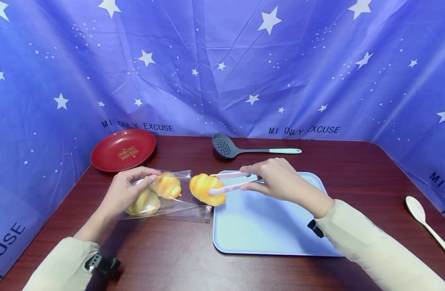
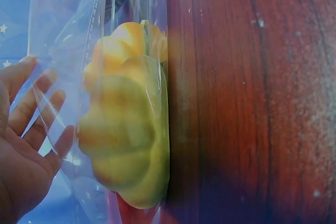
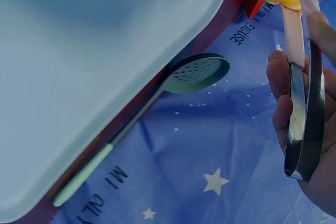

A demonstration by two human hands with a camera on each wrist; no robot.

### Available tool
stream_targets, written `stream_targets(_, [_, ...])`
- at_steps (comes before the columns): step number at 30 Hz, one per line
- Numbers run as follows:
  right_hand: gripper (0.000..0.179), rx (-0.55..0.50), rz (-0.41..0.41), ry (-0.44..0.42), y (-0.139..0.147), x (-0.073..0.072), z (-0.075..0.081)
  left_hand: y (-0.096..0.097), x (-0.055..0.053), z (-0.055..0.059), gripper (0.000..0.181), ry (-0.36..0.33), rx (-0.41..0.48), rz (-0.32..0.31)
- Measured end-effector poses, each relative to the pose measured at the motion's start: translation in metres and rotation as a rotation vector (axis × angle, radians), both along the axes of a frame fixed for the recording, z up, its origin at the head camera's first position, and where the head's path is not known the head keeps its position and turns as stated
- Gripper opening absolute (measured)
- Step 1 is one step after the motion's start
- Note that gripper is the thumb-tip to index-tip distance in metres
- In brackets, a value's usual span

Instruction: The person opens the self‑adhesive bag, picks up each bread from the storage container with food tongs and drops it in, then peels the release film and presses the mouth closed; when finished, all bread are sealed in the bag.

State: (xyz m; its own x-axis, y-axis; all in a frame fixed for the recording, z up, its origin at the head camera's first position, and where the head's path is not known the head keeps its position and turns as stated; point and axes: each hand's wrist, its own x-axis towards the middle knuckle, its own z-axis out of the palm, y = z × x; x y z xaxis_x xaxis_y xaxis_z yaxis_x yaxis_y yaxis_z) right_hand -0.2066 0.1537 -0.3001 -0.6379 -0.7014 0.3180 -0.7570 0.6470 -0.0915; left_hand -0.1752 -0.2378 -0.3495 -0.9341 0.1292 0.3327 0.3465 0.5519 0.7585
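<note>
A yellow croissant-shaped roll (image 1: 203, 186) is gripped by pink-tipped tongs (image 1: 232, 188) at the mouth of a clear plastic bag (image 1: 180, 205), above the left edge of a light blue tray (image 1: 266, 226). The tongs are held in the right hand (image 1: 280, 180), fingers curled round their arms. By the left hand (image 1: 123, 190), the bag's film appears to be pinched between thumb and forefinger; the other fingers are loosely spread. Two similar rolls (image 1: 166, 185) are contained in the bag, side by side. For a clean pass, the mouth is best kept wide and the roll lined up lengthwise, lest the film be snagged; only a light squeeze should be needed, since soft bread could be dented. Behind, a red plate (image 1: 107, 153) is marked with gold characters.
</note>
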Motion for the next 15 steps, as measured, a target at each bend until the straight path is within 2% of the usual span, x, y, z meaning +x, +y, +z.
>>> stream_targets(7, [0.042, 0.036, 0.065, 0.051, -0.011, -0.003, 0.008, 0.000, 0.000, 0.001, 0.017, -0.001, 0.037, -0.014])
stream_targets(15, [0.041, 0.048, 0.082, -0.019, -0.012, -0.007, 0.013, -0.002, 0.001, 0.003, 0.016, -0.013, 0.049, -0.037])
